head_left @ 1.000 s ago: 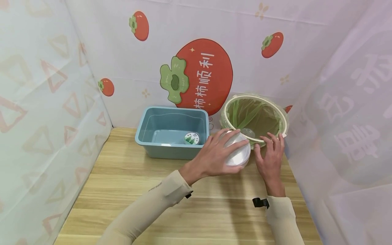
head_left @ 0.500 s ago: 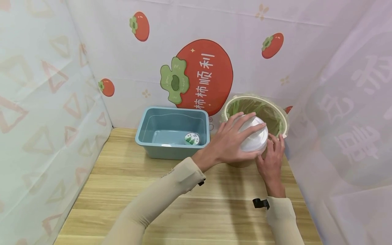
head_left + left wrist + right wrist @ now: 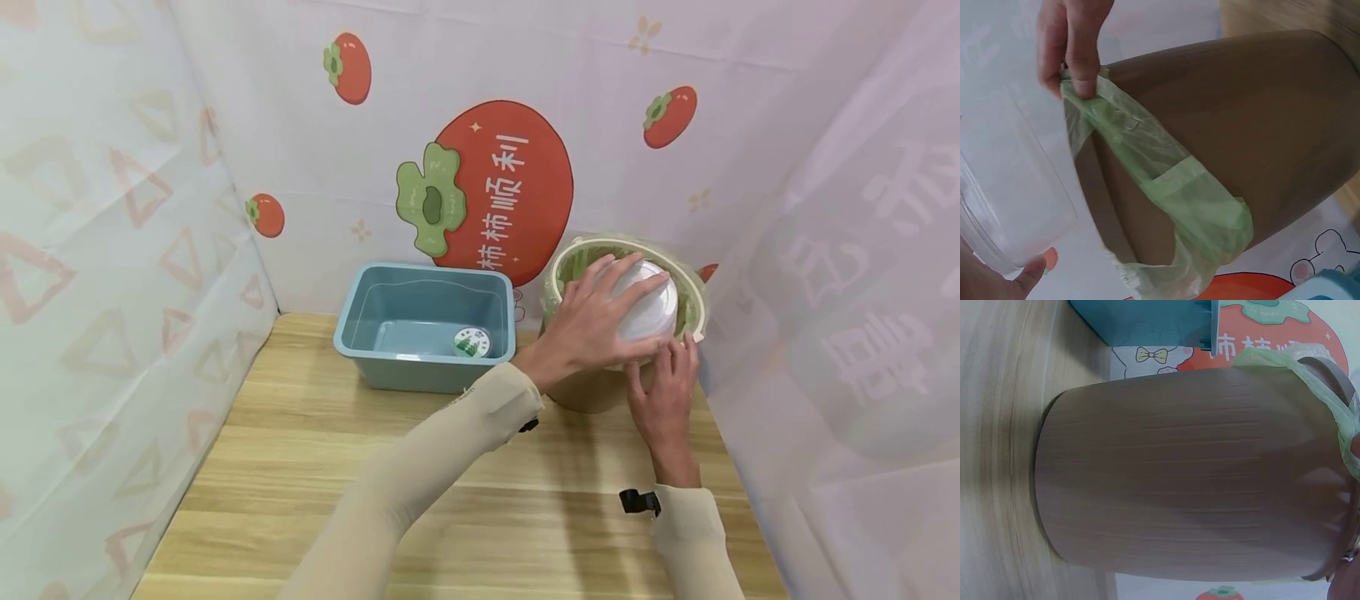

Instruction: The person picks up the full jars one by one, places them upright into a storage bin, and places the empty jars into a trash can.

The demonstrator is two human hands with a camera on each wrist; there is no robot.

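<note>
My left hand point(image 3: 592, 321) grips a round clear plastic container point(image 3: 651, 312) above the mouth of the trash bin point(image 3: 585, 390). The left wrist view shows the clear container point(image 3: 1013, 181) apart from the bin's rim, with the left thumb point(image 3: 1032, 275) against its side. My right hand point(image 3: 666, 400) holds the near right rim of the bin. In the left wrist view, that right hand point(image 3: 1082, 47) pinches the rim over the green bin liner point(image 3: 1197, 194). The bin is brown and upright in the right wrist view point(image 3: 1197, 475); its inside is mostly hidden by the left hand and container.
A blue plastic basin point(image 3: 423, 371) stands left of the bin. Inside it lies a round item with a white and green label point(image 3: 472, 342). Both stand on a wooden table point(image 3: 300, 467). Printed cloth point(image 3: 480, 50) encloses the back and sides.
My left hand has carried the clear container to the right and farther back, from the bin's near edge to over its mouth. The right hand stays on the rim.
</note>
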